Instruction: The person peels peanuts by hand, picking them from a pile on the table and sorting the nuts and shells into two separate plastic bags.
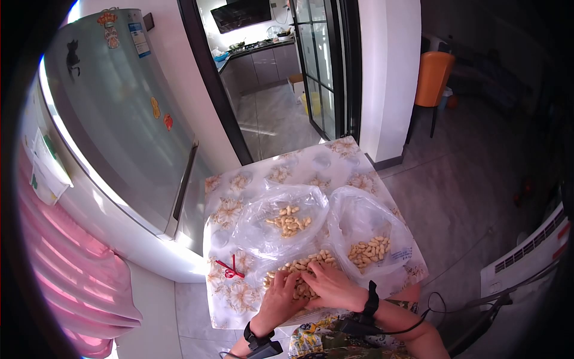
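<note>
A pile of unshelled peanuts [323,257] lies at the front of the table, on what looks like clear plastic. My left hand [281,296] reaches into it from the left, fingers bent and closed among the shells. From the right, my right hand [332,286] meets it over the same pile, its fingers curled onto peanuts. Both palms face down, so the fingertips are partly hidden. Just beyond, a clear plastic bag [251,230] lies spread with a small heap of peanuts on it. A second clear bag [353,209] at the right holds more peanuts [369,251].
Red-handled scissors [229,270] rest on the flowered tablecloth [239,297] at the left. A tall fridge [119,119] stands beside the table's left edge. Behind is a glass door [317,72] to a kitchen; an orange chair [434,78] is at the far right.
</note>
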`<state>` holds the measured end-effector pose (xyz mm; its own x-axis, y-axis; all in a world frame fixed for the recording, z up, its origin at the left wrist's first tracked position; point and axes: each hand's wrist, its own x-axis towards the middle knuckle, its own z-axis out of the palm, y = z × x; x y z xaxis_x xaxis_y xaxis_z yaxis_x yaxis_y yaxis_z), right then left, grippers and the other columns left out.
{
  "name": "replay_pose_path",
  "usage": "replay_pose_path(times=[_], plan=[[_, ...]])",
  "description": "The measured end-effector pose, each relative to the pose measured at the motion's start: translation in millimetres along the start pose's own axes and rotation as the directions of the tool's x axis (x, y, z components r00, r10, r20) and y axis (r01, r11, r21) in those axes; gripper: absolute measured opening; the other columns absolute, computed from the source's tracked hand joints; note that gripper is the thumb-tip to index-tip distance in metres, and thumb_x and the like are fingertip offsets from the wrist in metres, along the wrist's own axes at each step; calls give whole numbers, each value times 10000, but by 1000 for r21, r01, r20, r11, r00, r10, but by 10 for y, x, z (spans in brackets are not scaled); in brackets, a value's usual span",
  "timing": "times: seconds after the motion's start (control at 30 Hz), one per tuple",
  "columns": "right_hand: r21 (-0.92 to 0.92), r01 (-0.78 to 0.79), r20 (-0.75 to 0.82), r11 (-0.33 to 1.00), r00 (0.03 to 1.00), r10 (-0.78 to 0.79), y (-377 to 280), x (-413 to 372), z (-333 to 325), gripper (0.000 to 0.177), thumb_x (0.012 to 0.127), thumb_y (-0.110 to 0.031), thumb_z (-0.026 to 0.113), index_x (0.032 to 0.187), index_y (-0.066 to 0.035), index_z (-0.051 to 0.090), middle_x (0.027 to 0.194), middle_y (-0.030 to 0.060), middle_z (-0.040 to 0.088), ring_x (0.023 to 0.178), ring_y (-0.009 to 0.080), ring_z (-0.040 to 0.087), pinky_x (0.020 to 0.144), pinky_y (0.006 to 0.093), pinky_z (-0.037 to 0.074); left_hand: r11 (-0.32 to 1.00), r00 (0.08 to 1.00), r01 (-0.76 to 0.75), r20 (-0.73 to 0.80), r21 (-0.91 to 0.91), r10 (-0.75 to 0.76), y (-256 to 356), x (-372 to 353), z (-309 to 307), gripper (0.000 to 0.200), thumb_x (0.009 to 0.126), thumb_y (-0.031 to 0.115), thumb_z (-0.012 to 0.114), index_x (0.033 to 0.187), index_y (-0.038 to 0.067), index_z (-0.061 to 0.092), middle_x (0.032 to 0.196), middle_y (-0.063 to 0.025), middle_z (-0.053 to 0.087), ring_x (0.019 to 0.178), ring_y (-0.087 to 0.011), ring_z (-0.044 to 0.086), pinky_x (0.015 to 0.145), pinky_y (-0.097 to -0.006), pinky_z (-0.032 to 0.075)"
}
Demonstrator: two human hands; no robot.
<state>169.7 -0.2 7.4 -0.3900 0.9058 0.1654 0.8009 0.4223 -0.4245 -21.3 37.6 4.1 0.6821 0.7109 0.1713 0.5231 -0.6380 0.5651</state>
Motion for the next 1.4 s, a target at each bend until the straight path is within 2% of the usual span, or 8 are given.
replay_pose_path(times=[0.43, 0.57, 0.67, 0.73, 1.03, 1.17, 1.23, 1.4], plan=[[188, -8, -59, 982, 998, 19, 24, -11, 140, 482, 720, -128, 748, 1127, -2, 524, 1044, 140, 488, 989, 309, 545, 783, 393, 473, 988, 997, 71, 13, -134, -70, -77, 33, 78, 469, 758, 33, 619, 1209, 46, 490, 1017, -218, 561, 924, -426, 581, 769, -467, 498], [442, 26, -161, 897, 986, 51, 18, 9, 129, 408, 742, -89, 728, 1106, -16, 558, 999, 125, 568, 885, 304, 592, 745, 385, 483, 979, 998, 52, -23, -196, -58, -121, 17, 54, 469, 775, -6, 583, 1229, 55, 483, 1049, -216, 561, 926, -428, 582, 777, -454, 503], [535, 70, -241, 842, 968, 73, 7, 43, 82, 379, 758, -78, 722, 1098, -18, 566, 959, 127, 598, 825, 295, 605, 722, 369, 485, 950, 996, -13, -87, -311, -15, -64, 36, -20, 447, 829, -27, 541, 1263, 50, 470, 1058, -162, 585, 890, -321, 625, 735, -376, 520], [559, 76, -253, 825, 964, 83, 1, 48, 46, 373, 767, -79, 720, 1101, -17, 565, 941, 128, 606, 803, 285, 607, 710, 359, 485, 622, 930, 358, 206, -697, -304, 35, 16, -92, 399, 917, 5, 513, 1309, 38, 449, 1111, -67, 586, 903, -135, 600, 741, -273, 511], [597, -12, -146, 802, 982, 124, -51, -2, -49, 375, 805, -104, 704, 1147, -36, 565, 972, 120, 615, 773, 231, 614, 682, 335, 493, 153, 864, 420, 343, -894, -369, 123, -74, -45, 325, 997, 193, 490, 1294, 60, 473, 1070, -24, 605, 866, -95, 601, 733, -234, 511], [612, -10, -160, 791, 978, 136, -144, -19, -108, 371, 818, -114, 699, 1161, -54, 573, 959, 109, 618, 773, 215, 615, 680, 326, 494, 127, 831, 436, 345, -891, -437, 188, -76, -49, 279, 1002, 212, 481, 1236, 65, 518, 1025, -4, 616, 836, -79, 594, 689, -206, 489], [606, 11, -188, 795, 974, 130, -155, -28, -116, 365, 824, -112, 694, 1166, -61, 577, 948, 103, 618, 769, 208, 614, 674, 322, 492, 246, 851, 410, 272, -878, -448, 196, -87, -37, 267, 1004, 207, 480, 1202, 42, 547, 925, 3, 622, 724, -34, 537, 580, -173, 427], [690, 38, -246, 722, 952, 185, -155, -44, -67, 283, 836, -94, 680, 1112, -64, 624, 902, 84, 605, 762, 193, 604, 662, 301, 477, 183, 854, 346, 228, -920, -468, 220, -108, 46, 243, 991, 186, 502, 1174, 37, 564, 845, 18, 594, 674, -37, 516, 523, -168, 390]])
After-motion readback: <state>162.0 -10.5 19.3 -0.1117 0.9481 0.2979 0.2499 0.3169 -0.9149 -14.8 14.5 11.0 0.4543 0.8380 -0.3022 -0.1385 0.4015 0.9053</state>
